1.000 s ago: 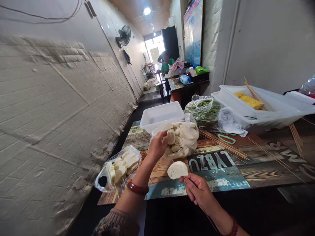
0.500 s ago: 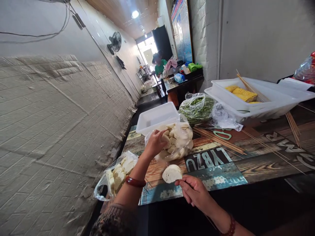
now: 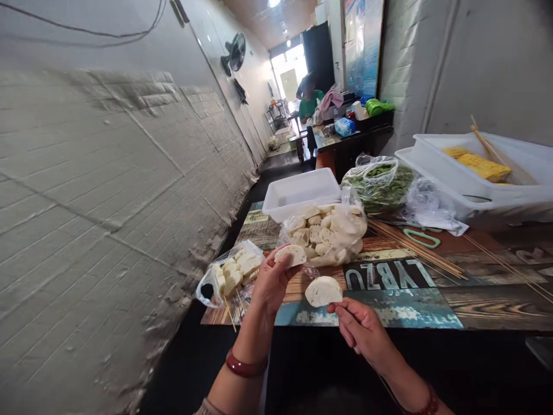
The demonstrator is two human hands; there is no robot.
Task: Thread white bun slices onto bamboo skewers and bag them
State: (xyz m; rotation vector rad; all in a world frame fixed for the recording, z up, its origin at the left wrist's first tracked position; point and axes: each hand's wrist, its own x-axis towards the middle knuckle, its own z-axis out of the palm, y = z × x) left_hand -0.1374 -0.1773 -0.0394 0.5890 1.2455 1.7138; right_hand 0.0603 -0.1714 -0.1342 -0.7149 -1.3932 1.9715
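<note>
My left hand [image 3: 271, 276] pinches a white, half-round slice of what looks like steamed bun [image 3: 292, 255] between thumb and fingers. My right hand [image 3: 360, 325] is closed around a thin skewer [image 3: 386, 385], mostly hidden by the fingers. A second pale slice [image 3: 324, 291] sits at the skewer's upper end, just above the fingertips. The two slices are apart, the left one slightly higher. Beyond them lies an open clear plastic bag [image 3: 352, 242] full of similar slices. On the left, another bag [image 3: 210, 291] contains slices with stick ends poking out toward me.
A white tub [image 3: 276, 212] stands behind the slices. Loose bamboo skewers [image 3: 425, 252] and green-handled scissors [image 3: 422, 237] lie to the right. Farther back are bagged green vegetables [image 3: 380, 187] and a white tub [image 3: 436, 164] with corn [image 3: 484, 167]. A person in green [image 3: 309, 106] is in the background.
My left hand has come out of the bag toward me, now with a slice in it. The right hand still holds its skewer and slice. The view has shifted left.
</note>
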